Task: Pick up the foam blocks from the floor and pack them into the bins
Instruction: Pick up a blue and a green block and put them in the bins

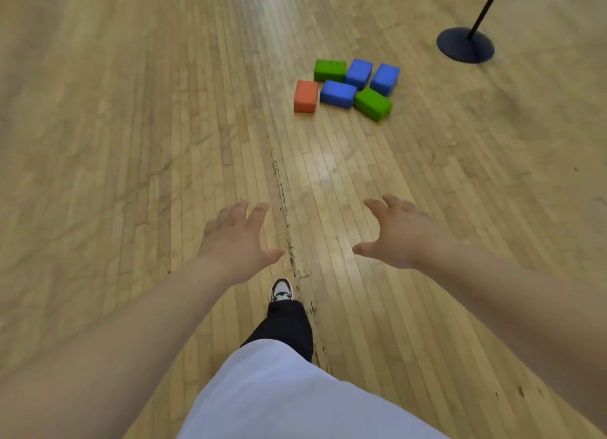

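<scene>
Foam blocks (341, 92): six, lying in one cluster on the wooden floor (131, 149), ahead of the person and right of centre, well apart from both hands.
Near row, left to right: orange block (305, 96), flat, at the left end; near blue block (338, 93) just beside it; near green block (373, 103), turned at an angle, its corner against the near blue block.
Far row, left to right: far green block (329, 70); middle blue block (359, 73) close against it; right blue block (385, 78) just beside that, at the right end; whether these last two touch cannot be told.

Left hand (238, 238): reaching forward over the floor, palm down, fingers spread and lightly bent; released, grasping nothing.
Right hand (399, 233): likewise forward and palm down, fingers spread, thumb pointing inward toward the left hand; released, grasping nothing.
Both forearms bare, entering from the lower corners.

Dark seam (282, 192): a scuffed line running along the floorboards, passing between the two hands.
Shoe (281, 290): white and black, on the floor below and between the hands; black trouser leg (289, 327) above it; light garment (295, 399) filling the lower centre.
Stand base (465, 45): round, dark, on the floor beyond the blocks and to their right; thin dark pole (486, 8) rising from it toward the upper right edge.
</scene>
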Action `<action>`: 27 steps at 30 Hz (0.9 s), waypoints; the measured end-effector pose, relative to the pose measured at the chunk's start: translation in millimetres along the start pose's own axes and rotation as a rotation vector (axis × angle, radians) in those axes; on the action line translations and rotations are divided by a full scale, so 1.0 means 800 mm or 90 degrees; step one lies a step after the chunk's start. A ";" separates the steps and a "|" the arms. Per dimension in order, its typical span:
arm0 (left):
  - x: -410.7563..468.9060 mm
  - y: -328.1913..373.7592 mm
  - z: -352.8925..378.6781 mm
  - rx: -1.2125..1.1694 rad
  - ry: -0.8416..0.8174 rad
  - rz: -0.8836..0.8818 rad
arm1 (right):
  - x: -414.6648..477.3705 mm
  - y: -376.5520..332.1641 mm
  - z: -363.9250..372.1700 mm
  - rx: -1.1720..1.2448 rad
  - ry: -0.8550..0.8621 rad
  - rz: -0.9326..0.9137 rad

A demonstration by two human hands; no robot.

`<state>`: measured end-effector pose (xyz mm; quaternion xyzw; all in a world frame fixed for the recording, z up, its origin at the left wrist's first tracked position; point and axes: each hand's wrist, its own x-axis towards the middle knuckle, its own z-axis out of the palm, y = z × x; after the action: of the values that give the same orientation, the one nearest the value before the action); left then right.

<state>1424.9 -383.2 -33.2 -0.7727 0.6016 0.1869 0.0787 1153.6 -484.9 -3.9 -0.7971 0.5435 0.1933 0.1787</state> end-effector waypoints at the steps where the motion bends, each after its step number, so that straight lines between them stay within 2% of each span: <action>1: 0.030 -0.007 -0.010 0.001 0.001 0.004 | 0.026 -0.003 -0.013 0.002 0.001 0.004; 7: 0.190 -0.051 -0.092 0.027 -0.023 0.036 | 0.162 -0.034 -0.108 0.028 0.003 0.047; 14: 0.329 -0.073 -0.164 0.023 -0.037 0.047 | 0.299 -0.045 -0.202 0.025 0.006 0.040; 20: 0.455 -0.055 -0.194 0.030 -0.051 0.030 | 0.433 -0.009 -0.256 0.017 -0.005 0.009; 27: 0.637 0.010 -0.254 0.023 -0.049 -0.033 | 0.619 0.079 -0.353 -0.002 -0.001 -0.037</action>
<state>1562.0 -914.3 -41.5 -0.7787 0.5811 0.2035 0.1205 1292.4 -1041.1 -14.3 -0.8125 0.5199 0.1898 0.1832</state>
